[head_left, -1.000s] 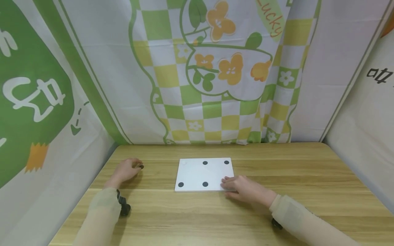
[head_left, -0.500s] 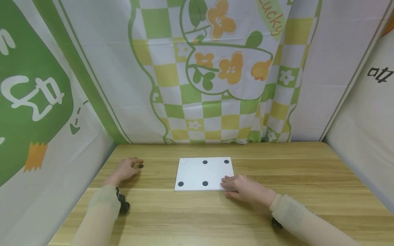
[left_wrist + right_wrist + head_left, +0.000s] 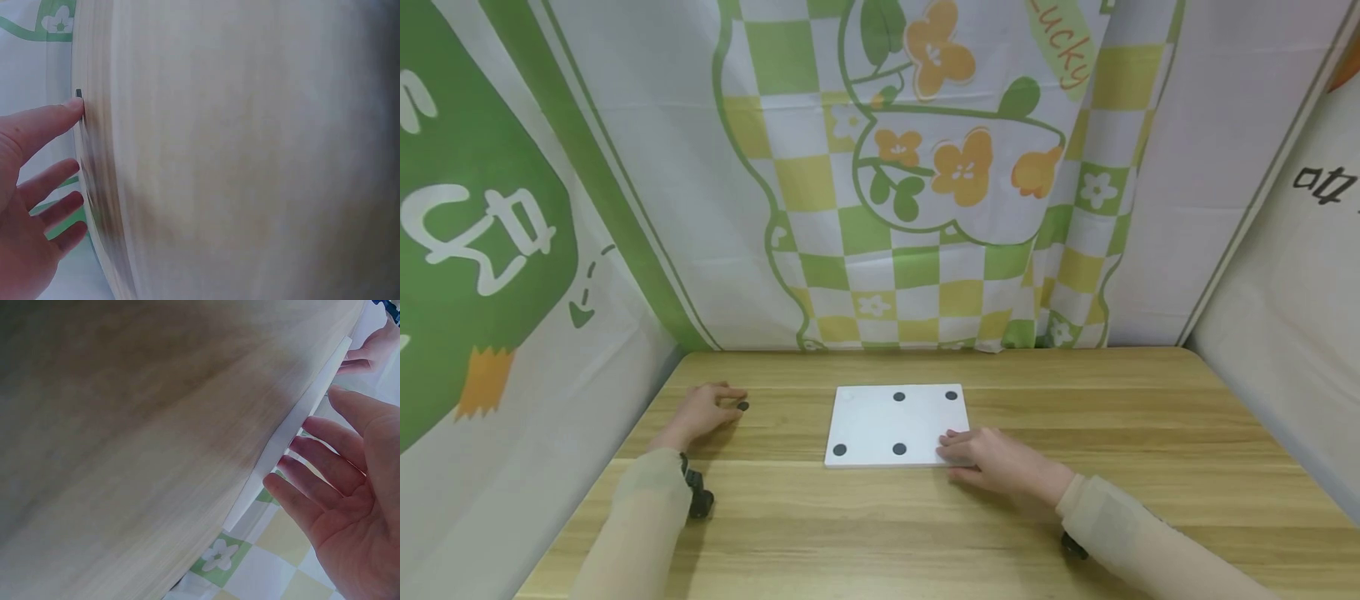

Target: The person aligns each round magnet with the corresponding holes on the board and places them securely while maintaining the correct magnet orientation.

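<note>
At the left of the table, in the head view, my left hand (image 3: 700, 412) has its thumb and index finger spread around a small black disc (image 3: 742, 406). The disc lies nearly flat; the left wrist view catches its thin dark edge (image 3: 79, 92) at the thumb tip, with the other fingers apart. A white rectangular board (image 3: 880, 425) lies in the middle of the table. Several similar black discs (image 3: 899, 448) sit along its long edges. My right hand (image 3: 996, 460) rests on the board's near right corner, fingers extended over it and covering that corner.
The wooden table (image 3: 1075, 400) reaches back to a green, yellow and white checked curtain (image 3: 872, 275). Printed cloth also hangs on the left (image 3: 475, 208) and right sides. A faint round pale mark (image 3: 849, 397) shows at the board's far left corner.
My left hand has shifted slightly left, and its thumb and index finger have spread wider around the black disc. The disc, the board and my right hand look unmoved.
</note>
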Demonstrator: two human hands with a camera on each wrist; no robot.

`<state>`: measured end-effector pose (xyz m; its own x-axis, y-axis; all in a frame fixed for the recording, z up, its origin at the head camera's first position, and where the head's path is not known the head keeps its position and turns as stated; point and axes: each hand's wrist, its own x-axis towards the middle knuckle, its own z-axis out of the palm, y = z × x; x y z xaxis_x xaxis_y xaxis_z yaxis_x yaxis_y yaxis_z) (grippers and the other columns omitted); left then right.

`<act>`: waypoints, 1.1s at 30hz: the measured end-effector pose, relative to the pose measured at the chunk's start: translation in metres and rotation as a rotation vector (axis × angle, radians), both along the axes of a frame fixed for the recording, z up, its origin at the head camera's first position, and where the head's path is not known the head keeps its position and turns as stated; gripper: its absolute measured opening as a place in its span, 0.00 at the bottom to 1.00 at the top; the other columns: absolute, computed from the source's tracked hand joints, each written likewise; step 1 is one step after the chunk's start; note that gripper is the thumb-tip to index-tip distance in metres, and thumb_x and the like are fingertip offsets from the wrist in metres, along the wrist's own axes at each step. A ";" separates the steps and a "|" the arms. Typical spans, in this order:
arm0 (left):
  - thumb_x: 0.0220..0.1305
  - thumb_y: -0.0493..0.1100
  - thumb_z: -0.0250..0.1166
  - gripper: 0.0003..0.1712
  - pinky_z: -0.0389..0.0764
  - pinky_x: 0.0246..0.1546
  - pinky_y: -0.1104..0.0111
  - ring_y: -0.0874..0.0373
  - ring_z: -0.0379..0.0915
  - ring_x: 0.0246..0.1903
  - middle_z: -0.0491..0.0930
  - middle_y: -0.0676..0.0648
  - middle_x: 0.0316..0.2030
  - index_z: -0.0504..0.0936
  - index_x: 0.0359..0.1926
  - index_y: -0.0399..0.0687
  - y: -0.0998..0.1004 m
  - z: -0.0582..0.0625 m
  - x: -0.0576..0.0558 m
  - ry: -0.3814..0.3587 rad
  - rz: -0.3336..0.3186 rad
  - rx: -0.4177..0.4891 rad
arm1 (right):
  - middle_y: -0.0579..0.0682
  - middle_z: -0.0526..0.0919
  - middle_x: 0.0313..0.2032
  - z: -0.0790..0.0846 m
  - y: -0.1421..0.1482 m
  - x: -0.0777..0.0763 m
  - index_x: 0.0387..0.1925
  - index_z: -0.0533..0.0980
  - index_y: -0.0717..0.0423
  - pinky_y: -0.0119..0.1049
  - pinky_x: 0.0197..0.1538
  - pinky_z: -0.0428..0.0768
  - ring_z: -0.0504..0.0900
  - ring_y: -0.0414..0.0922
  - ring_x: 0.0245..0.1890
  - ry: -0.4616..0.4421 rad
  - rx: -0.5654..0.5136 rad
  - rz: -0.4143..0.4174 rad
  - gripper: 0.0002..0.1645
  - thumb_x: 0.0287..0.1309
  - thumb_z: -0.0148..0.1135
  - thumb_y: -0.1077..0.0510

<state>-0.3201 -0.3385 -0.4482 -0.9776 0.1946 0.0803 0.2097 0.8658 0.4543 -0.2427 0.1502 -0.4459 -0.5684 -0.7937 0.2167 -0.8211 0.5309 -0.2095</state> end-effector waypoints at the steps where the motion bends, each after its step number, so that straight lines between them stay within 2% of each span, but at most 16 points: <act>1: 0.58 0.41 0.65 0.24 0.46 0.64 0.33 0.23 0.54 0.61 0.65 0.25 0.61 0.78 0.55 0.37 0.000 0.000 -0.001 0.001 0.000 0.000 | 0.55 0.82 0.52 0.000 0.000 0.000 0.51 0.79 0.59 0.44 0.58 0.78 0.79 0.51 0.56 -0.003 0.003 -0.004 0.20 0.60 0.62 0.53; 10: 0.56 0.41 0.67 0.20 0.51 0.63 0.34 0.22 0.53 0.60 0.67 0.26 0.60 0.82 0.50 0.39 -0.002 0.000 -0.004 0.009 0.025 -0.009 | 0.56 0.81 0.52 -0.001 0.000 0.000 0.51 0.79 0.60 0.44 0.57 0.78 0.79 0.52 0.55 0.014 -0.006 0.015 0.20 0.59 0.63 0.54; 19: 0.52 0.40 0.69 0.15 0.57 0.62 0.37 0.28 0.65 0.55 0.75 0.29 0.53 0.86 0.42 0.41 0.002 0.002 -0.005 0.076 0.037 -0.036 | 0.57 0.81 0.52 -0.001 0.000 0.001 0.51 0.79 0.60 0.45 0.57 0.78 0.79 0.52 0.55 0.007 -0.009 0.003 0.20 0.59 0.63 0.54; 25: 0.51 0.40 0.70 0.13 0.66 0.58 0.40 0.32 0.69 0.53 0.79 0.31 0.48 0.87 0.40 0.42 0.004 0.003 -0.004 0.080 0.054 -0.038 | 0.57 0.81 0.52 0.000 0.001 0.001 0.51 0.79 0.60 0.44 0.58 0.78 0.79 0.52 0.55 -0.002 -0.007 -0.003 0.20 0.60 0.62 0.53; 27: 0.51 0.40 0.71 0.13 0.66 0.58 0.40 0.32 0.69 0.52 0.80 0.32 0.48 0.87 0.39 0.42 0.005 0.004 -0.003 0.080 0.058 -0.041 | 0.57 0.81 0.52 0.000 0.001 0.001 0.51 0.79 0.60 0.44 0.58 0.78 0.79 0.52 0.56 -0.003 -0.007 -0.003 0.21 0.60 0.62 0.53; 31: 0.51 0.40 0.71 0.12 0.57 0.63 0.39 0.33 0.70 0.52 0.82 0.34 0.44 0.87 0.38 0.42 0.004 0.004 -0.004 0.090 0.050 -0.037 | 0.56 0.81 0.52 0.000 0.001 0.001 0.51 0.79 0.60 0.44 0.58 0.77 0.79 0.52 0.56 -0.005 -0.003 -0.006 0.21 0.60 0.62 0.53; 33: 0.51 0.40 0.70 0.11 0.55 0.64 0.39 0.33 0.70 0.52 0.84 0.36 0.43 0.87 0.38 0.42 0.003 0.004 -0.004 0.088 0.048 -0.032 | 0.56 0.81 0.52 0.000 0.001 0.001 0.51 0.79 0.60 0.44 0.58 0.78 0.79 0.52 0.55 -0.002 0.000 -0.007 0.20 0.60 0.63 0.53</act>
<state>-0.3244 -0.3354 -0.4445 -0.9752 0.1519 0.1607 0.2058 0.8896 0.4078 -0.2413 0.1508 -0.4461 -0.5745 -0.7896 0.2154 -0.8169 0.5366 -0.2116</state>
